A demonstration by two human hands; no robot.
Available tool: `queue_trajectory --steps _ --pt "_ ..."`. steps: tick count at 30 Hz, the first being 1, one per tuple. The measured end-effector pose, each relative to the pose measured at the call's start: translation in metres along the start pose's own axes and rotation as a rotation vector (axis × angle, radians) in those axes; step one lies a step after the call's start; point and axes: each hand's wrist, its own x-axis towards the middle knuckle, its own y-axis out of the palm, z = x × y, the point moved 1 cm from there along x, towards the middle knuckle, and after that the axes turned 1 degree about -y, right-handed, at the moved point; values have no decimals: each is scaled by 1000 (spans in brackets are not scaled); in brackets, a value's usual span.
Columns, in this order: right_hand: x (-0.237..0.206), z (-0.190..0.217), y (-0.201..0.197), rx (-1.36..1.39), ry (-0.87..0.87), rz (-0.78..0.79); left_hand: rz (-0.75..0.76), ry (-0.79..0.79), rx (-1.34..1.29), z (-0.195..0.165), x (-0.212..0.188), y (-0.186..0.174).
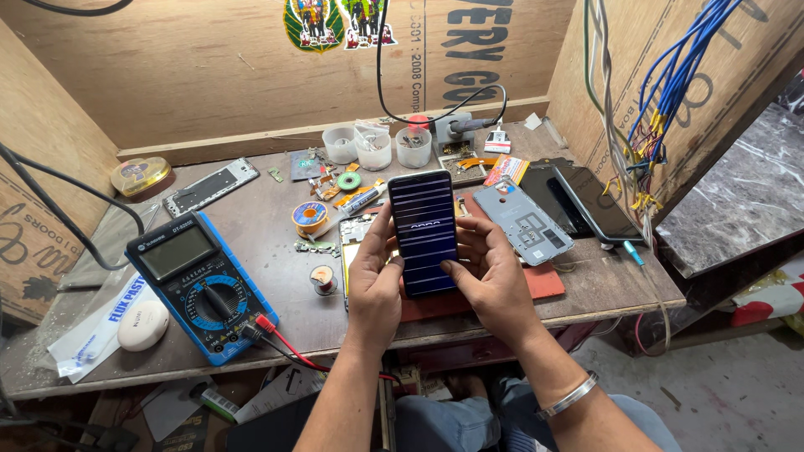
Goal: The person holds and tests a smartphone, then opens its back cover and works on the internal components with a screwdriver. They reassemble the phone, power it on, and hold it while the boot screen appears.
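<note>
A smartphone [425,230] with a lit, striped screen is held upright over the workbench, gripped from both sides. My left hand [372,280] clasps its left edge, thumb on the glass. My right hand [492,272] holds the right edge, thumb pressing the lower screen. Beneath the phone lies an opened phone body [356,230] with its circuit board showing, on a red mat [548,280].
A blue digital multimeter [197,285] with red and black leads sits at left beside a white oval case [142,325]. A solder spool [310,216], three white cups [374,146], a grey phone back cover [528,222] and a dark phone [599,201] lie around. Blue wires [670,84] hang at right.
</note>
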Motion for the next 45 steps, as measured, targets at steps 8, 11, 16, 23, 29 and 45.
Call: queue_trajectory --steps 8,11,16,23,29,45 --pt "0 3 -2 -19 31 5 -14 16 61 -2 0 3" --pt "1 5 -3 -25 38 -2 -13 24 79 -2 0 3" --pt "2 6 -2 -28 45 -4 -21 14 84 -2 1 2" --pt "1 5 -2 -56 42 4 -10 19 93 -1 0 1" --pt "2 2 -2 -92 35 7 -2 27 101 0 1 0" --pt "2 6 -1 -104 44 1 11 33 106 -4 1 2"
